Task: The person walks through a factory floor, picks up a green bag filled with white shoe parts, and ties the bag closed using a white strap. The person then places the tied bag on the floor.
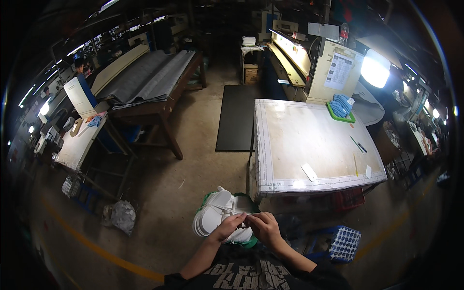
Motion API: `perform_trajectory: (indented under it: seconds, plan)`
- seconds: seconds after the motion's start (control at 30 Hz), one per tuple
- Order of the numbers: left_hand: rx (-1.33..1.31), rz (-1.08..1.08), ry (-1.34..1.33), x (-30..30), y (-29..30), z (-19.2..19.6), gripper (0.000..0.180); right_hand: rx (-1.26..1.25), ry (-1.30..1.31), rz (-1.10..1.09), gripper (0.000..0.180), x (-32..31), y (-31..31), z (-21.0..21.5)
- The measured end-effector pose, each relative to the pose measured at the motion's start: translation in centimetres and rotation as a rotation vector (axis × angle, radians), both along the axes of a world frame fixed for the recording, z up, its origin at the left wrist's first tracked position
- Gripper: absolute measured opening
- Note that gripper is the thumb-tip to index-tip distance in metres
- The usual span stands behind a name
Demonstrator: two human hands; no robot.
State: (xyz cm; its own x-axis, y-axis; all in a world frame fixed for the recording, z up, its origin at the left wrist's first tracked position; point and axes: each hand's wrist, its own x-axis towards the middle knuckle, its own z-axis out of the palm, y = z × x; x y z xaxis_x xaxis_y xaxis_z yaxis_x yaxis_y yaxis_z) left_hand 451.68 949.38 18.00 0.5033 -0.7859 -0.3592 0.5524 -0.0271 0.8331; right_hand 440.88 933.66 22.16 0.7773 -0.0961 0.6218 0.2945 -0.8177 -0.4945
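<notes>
My left hand [228,226] and my right hand [263,227] meet close in front of my body, fingertips pinched together on a small white piece [244,221] from a stack of white flat cut pieces [212,216]. The stack lies in a green tray [251,243] that shows under my hands. Both forearms come up from the lower edge over my dark printed shirt. What exactly sits between the fingertips is too small to make out.
A white-topped worktable [309,145] stands just ahead to the right, with a green tray of blue pieces [340,107], pens and small white labels. A blue crate [344,241] sits on the floor at right, a plastic bag [120,215] at left, other tables beyond.
</notes>
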Motion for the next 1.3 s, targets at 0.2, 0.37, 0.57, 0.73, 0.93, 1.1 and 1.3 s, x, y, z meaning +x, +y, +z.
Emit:
perform_trajectory:
  seconds: [0.2, 0.37, 0.57, 0.73, 0.93, 1.1, 1.3]
  plan:
    - [0.099, 0.484, 0.388, 1.1, 0.1, -1.7, 0.022, 0.194, 0.062, 0.035, 0.023, 0.0, 0.7, 0.3]
    - [0.159, 0.729, -0.017, 2.6, -0.1, -2.7, 0.023, 0.515, 0.218, 0.095, 0.009, -0.4, 1.3, 0.7]
    - [-0.133, 0.417, -0.726, 0.5, 0.1, 1.5, 0.015, 0.741, 0.292, -0.200, 0.014, 0.9, 0.1, 1.2]
    - [-0.107, 0.337, -0.817, -1.0, -1.0, 4.5, 0.017, 0.994, 0.340, -0.036, 0.017, 1.8, 0.2, 0.2]
    - [-0.091, 0.252, -0.702, -0.2, -1.4, 3.8, 0.025, 0.997, 0.358, 0.081, 0.021, 1.7, 1.4, -0.8]
    - [-0.170, 0.090, -0.647, 0.3, -0.2, 3.0, 0.033, 0.620, 0.347, -0.073, 0.019, 1.3, 0.8, 0.2]
    - [0.085, 0.145, -0.808, -1.0, -0.9, 0.9, 0.019, 0.418, 0.352, -0.221, 0.011, 0.6, 0.4, 1.0]
